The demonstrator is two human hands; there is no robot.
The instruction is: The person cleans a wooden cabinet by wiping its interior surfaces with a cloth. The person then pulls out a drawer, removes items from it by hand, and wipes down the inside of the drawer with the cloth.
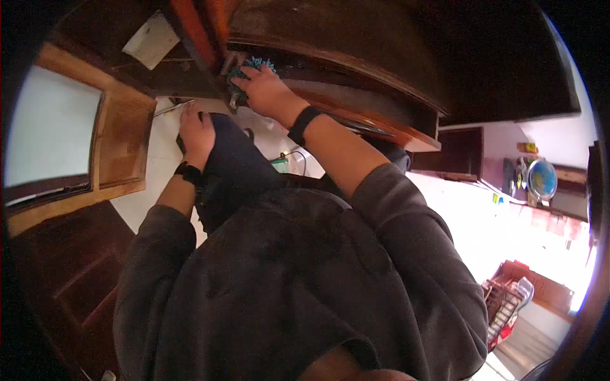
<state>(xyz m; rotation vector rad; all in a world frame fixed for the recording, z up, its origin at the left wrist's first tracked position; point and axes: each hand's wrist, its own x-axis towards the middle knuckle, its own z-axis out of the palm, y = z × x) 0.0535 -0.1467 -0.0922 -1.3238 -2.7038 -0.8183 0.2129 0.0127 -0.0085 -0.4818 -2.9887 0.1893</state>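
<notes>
A teal chenille duster or cleaning mitt (pixel 260 63) with shaggy strands lies beneath my right hand (pixel 265 93). The fingers of that hand are curled over it, pressing it at the left end of a pulled-out dark wooden drawer (pixel 362 95). Lower and to the left, my left hand (pixel 197 135) rests on my bent knee (pixel 227 143) in dark trousers. Its fingers are extended and it holds nothing. Part of the mitt is hidden by my right hand.
A pale rectangular piece (pixel 151 40) sits in the dark furniture at upper left. A wood-framed glass door (pixel 124 136) stands at left. To the right are a globe (pixel 542 178) and a wooden rack-like piece (pixel 502 305). A green-and-white object (pixel 279 165) is behind my legs.
</notes>
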